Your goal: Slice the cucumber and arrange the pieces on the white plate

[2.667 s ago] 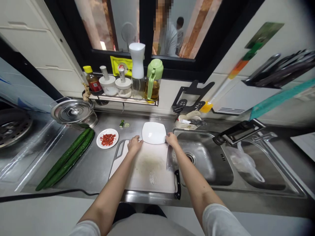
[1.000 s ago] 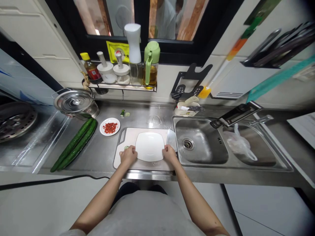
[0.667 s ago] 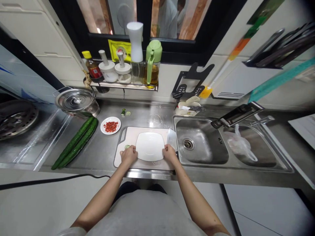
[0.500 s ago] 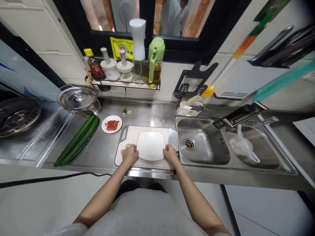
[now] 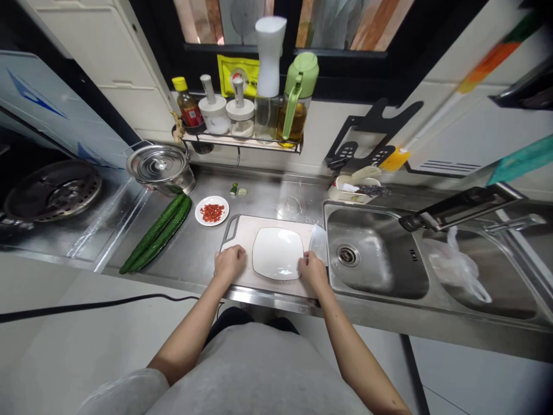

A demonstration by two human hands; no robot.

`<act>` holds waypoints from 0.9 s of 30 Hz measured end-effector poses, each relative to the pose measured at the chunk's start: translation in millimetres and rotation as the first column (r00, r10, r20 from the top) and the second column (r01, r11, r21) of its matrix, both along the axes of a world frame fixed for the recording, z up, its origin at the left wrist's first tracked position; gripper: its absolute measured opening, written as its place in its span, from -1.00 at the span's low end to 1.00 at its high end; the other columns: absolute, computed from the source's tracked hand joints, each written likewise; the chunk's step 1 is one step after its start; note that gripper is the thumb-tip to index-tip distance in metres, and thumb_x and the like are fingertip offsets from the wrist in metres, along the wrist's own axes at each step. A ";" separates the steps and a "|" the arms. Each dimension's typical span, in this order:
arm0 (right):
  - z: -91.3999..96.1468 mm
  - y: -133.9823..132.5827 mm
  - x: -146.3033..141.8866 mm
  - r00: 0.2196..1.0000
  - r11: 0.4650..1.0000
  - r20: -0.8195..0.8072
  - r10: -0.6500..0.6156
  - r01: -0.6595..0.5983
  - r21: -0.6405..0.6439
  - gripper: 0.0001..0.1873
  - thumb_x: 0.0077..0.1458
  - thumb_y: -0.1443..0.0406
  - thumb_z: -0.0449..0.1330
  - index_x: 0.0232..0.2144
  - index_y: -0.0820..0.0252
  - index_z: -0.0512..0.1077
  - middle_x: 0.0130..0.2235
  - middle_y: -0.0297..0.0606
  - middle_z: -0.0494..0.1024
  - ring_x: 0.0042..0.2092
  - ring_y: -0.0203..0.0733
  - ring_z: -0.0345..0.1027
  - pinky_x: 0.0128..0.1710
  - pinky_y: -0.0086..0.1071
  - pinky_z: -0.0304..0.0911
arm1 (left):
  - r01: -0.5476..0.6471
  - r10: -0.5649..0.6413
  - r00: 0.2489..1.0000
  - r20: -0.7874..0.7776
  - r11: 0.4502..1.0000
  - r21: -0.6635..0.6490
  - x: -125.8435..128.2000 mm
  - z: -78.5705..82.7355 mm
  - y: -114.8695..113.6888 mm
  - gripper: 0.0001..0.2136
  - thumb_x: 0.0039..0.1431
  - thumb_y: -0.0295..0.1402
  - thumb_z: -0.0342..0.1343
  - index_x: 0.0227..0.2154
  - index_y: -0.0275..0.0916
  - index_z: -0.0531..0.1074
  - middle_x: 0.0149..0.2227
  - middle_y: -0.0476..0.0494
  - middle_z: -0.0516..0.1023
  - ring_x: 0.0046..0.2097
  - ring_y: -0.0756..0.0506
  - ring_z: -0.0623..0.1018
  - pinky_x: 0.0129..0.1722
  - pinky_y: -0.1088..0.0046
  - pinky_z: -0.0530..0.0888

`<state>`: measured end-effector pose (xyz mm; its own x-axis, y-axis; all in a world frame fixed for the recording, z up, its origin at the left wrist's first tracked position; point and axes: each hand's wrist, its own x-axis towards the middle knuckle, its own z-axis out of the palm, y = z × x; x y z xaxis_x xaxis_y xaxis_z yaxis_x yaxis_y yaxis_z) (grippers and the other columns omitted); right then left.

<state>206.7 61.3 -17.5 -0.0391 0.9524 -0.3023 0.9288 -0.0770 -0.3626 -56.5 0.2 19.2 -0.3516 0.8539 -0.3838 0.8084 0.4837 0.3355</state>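
A white, rounded-square plate (image 5: 277, 253) lies on the pale cutting board (image 5: 242, 226). My right hand (image 5: 314, 270) is at the plate's right edge, thumb and fingers closed on the rim. To the left of the plate, with a small gap, my left hand (image 5: 230, 265) hovers over or rests on the board with curled fingers. Whatever it may hold is hidden. A cleaver (image 5: 318, 239) lies at the board's right side, its handle mostly behind my right hand. Chopped red chilies fill a small white dish (image 5: 199, 217) beyond the board's left corner.
Two long cucumbers (image 5: 161, 236) lie on the steel counter at left, near a lidded pot (image 5: 162, 167) and a wok (image 5: 54, 190). Cucumber end pieces (image 5: 234, 189) sit behind the board. A double sink (image 5: 375, 253) is at right. Seasoning bottles stand on a wall rack (image 5: 246, 140).
My left hand has let go of the plate's left edge and moved left, over where a cucumber slice lay. My right hand stays at the plate. The view has shifted.
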 end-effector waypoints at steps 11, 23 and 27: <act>9.7 -3.2 -9.5 0.961 0.991 -0.272 0.044 -0.007 0.134 -0.62 0.12 0.20 -0.04 -0.09 0.25 0.39 -0.53 -0.35 0.37 -0.44 -0.19 0.26 -0.39 -0.42 0.02 | -0.066 0.067 0.998 -0.014 0.995 0.078 -17.9 -22.6 -5.6 -0.80 0.13 -0.25 0.05 -0.19 -0.12 0.45 -0.15 -0.09 0.52 -0.11 -0.12 0.46 -0.21 0.42 0.30; 24.5 -14.6 -22.3 0.943 0.989 -0.323 0.084 -0.039 0.143 -0.66 0.12 0.19 -0.04 -0.17 0.20 0.43 -0.57 -0.37 0.34 -0.46 -0.21 0.25 -0.39 -0.41 0.06 | -0.162 0.148 0.982 0.118 0.979 0.126 -15.4 -24.0 -3.3 -0.93 0.08 -0.35 0.08 -0.37 -0.16 0.43 -0.28 -0.01 0.54 -0.25 -0.04 0.47 -0.29 0.48 0.28; 41.5 -16.7 -40.1 0.886 0.976 -0.418 0.201 -0.147 0.159 -0.73 0.13 0.21 0.00 -0.20 0.15 0.42 -0.50 -0.36 0.40 -0.43 -0.25 0.27 -0.37 -0.42 0.11 | -0.193 0.101 0.896 0.432 0.965 0.175 -19.5 -17.8 -5.3 -0.86 -0.05 -0.32 0.17 -0.39 -0.22 0.42 -0.42 0.02 0.50 -0.46 0.06 0.35 -0.39 0.53 0.25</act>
<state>166.6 44.6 24.0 -0.3073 0.9460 -0.1030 0.6743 0.1401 -0.7251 -76.0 -5.1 1.4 -0.3271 0.8810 -0.3419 0.4972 0.4681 0.7306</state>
